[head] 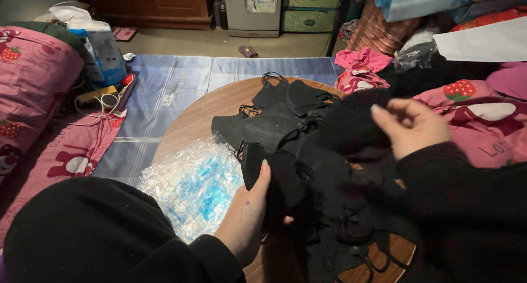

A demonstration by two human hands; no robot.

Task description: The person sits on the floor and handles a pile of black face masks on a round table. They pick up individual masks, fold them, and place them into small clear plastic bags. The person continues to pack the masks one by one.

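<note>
A heap of black face masks with ear loops lies across a round wooden table. My left hand grips a small stack of black masks at the table's near side, thumb on top. My right hand hovers above the right part of the heap with its fingers curled; a dark mask seems pinched at its fingertips, but the dim light blurs it. Both sleeves are black.
A crumpled clear plastic bag with blue print lies on the table's left part. A blue mat covers the floor beyond. Pink strawberry-print bedding lies left and right, with a cable and boxes at left.
</note>
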